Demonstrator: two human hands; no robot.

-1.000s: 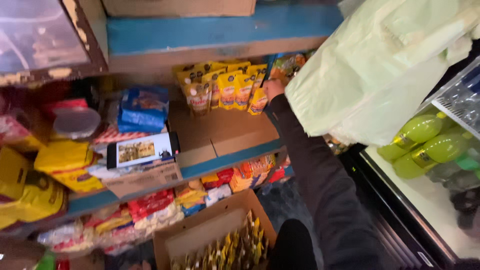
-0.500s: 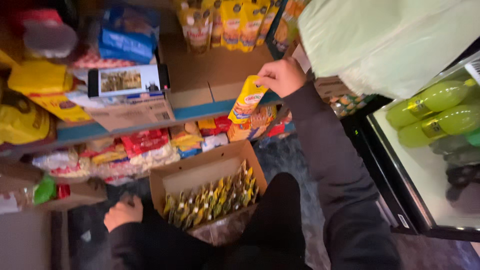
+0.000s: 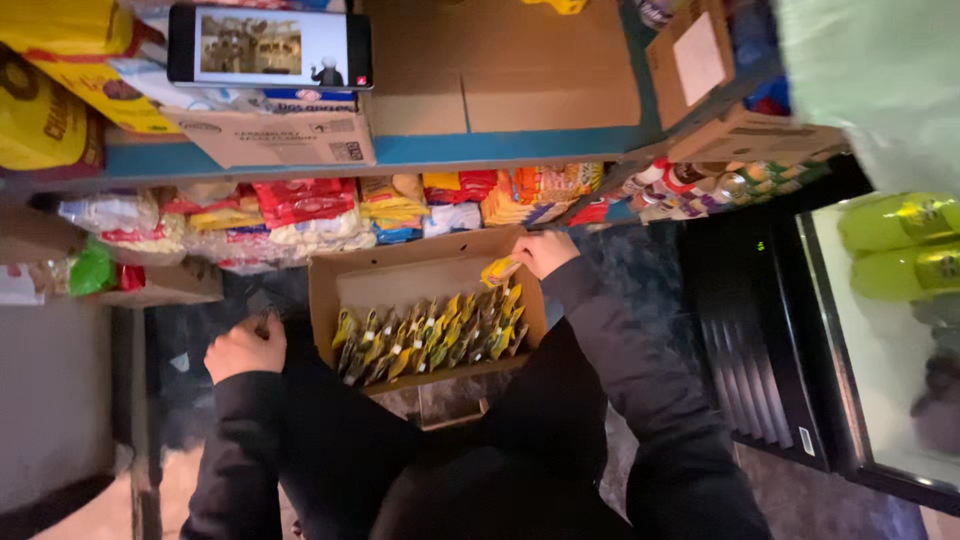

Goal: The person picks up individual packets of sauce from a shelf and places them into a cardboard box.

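Holding a yellow snack packet (image 3: pixel 499 270) pinched in its grip, my right hand (image 3: pixel 545 252) now sits at the far right corner of the open cardboard box (image 3: pixel 330 290); half a second ago it was up at the shelf with that packet, so I judge the packet is going among the rows of yellow packets (image 3: pixel 430 335) standing in the box. Left of the box, my left hand (image 3: pixel 245 347) is curled loosely; whether it holds anything I cannot tell. Beyond the box, the blue shelf (image 3: pixel 480 147) carries bagged snacks (image 3: pixel 310 205) beneath and a phone (image 3: pixel 268 45) above. Right of the box stands a drinks cooler (image 3: pixel 800 350). Nothing blocks the box.
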